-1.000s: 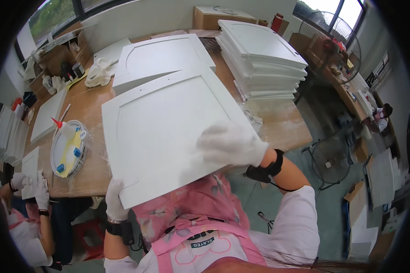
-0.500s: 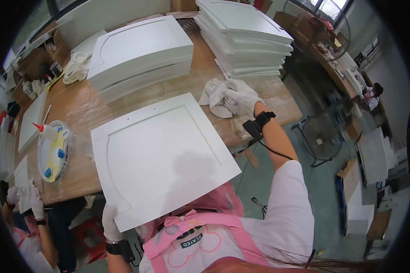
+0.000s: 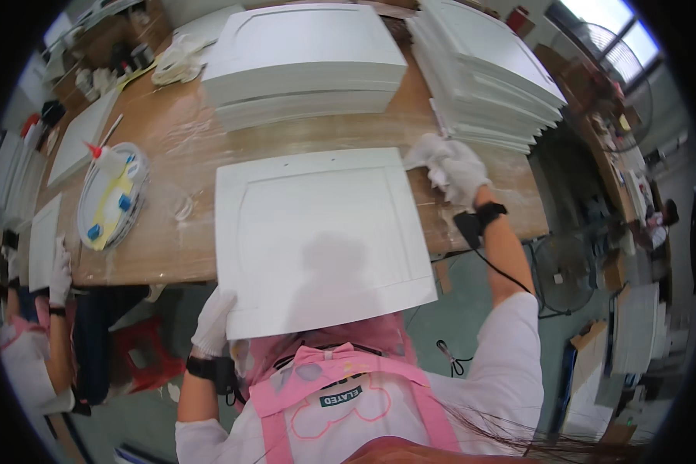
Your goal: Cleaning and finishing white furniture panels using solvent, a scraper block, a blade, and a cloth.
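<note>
A white cabinet door panel (image 3: 317,247) with a recessed arched face lies over the table's front edge, its near end overhanging toward my body. My left hand (image 3: 214,321), in a white glove, is closed on the panel's near left corner. Beside the panel's far right corner, my right hand (image 3: 468,174), also gloved, grips a crumpled white cloth (image 3: 435,158) low over the table. Its fingers are partly hidden in the cloth's folds. A shadow falls across the panel's near half.
Stacked white panels (image 3: 305,66) stand behind, with a taller stack (image 3: 491,73) at far right. An oval tray (image 3: 114,197) at left bears a red-tipped bottle (image 3: 107,158) and blue pieces. A co-worker's gloved hand (image 3: 60,274) holds a white panel at far left. A red stool (image 3: 151,356) stands below.
The view has turned, so the panel now appears squarer to me and the table things sit further right. My right hand still has the cloth, now more bunched; my left keeps the near corner.
</note>
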`<move>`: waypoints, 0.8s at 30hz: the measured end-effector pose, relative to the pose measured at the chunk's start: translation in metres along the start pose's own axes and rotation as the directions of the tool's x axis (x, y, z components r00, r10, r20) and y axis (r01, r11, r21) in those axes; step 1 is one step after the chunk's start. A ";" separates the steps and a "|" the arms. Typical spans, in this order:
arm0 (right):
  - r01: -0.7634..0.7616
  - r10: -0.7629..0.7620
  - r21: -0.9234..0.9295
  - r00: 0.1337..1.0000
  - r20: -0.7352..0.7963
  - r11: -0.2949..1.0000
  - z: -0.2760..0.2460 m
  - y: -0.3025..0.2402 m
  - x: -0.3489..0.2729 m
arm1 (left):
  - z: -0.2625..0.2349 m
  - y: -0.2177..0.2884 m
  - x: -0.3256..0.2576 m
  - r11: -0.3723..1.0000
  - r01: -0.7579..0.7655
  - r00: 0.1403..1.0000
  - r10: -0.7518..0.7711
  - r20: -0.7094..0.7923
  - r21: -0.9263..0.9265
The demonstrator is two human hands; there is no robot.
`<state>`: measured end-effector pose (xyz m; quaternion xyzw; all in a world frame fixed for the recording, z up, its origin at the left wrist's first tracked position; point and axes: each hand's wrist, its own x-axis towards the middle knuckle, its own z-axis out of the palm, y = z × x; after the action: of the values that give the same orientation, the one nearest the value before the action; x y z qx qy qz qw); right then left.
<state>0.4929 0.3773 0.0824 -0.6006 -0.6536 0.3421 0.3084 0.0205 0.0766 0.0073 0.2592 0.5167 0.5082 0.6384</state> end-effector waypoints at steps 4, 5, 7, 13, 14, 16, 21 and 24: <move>-0.038 -0.134 0.670 0.970 0.203 0.741 -0.023 -0.053 -0.030 | 0.007 -0.005 0.017 0.997 0.034 0.994 -0.027 0.102 -0.064; 0.008 -0.203 0.720 0.962 0.185 0.694 -0.010 -0.070 -0.039 | 0.010 -0.004 0.016 0.984 0.096 0.986 -0.072 0.152 -0.151; 0.052 -0.262 0.757 0.952 0.160 0.652 0.018 -0.087 -0.057 | 0.007 -0.013 0.019 0.983 0.101 0.985 -0.076 0.154 -0.156; -0.353 -0.240 0.924 0.893 0.380 0.148 0.021 -0.117 -0.070 | 0.000 -0.027 0.028 0.963 0.130 0.985 -0.099 0.138 -0.236; -0.220 -0.214 0.941 0.937 0.277 0.256 0.007 -0.131 -0.076 | 0.000 -0.025 0.027 0.958 0.146 0.985 -0.117 0.128 -0.248; -0.067 -0.245 0.935 0.956 0.160 0.349 -0.030 -0.141 -0.089 | -0.006 -0.028 0.027 0.903 0.226 0.972 -0.186 0.141 -0.364; -0.075 -0.145 0.825 0.971 0.187 0.561 -0.019 -0.152 -0.085 | -0.002 -0.028 0.021 0.861 0.209 0.975 -0.151 0.160 -0.463; 0.100 -0.240 0.361 0.899 0.367 0.927 0.049 -0.148 -0.062 | -0.009 -0.036 0.010 0.959 0.071 0.986 -0.025 0.167 -0.274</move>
<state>0.3733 0.3051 0.1755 -0.3955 -0.6864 0.5357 0.2924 0.0258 0.0715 -0.0300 0.1942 0.3926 0.5374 0.7206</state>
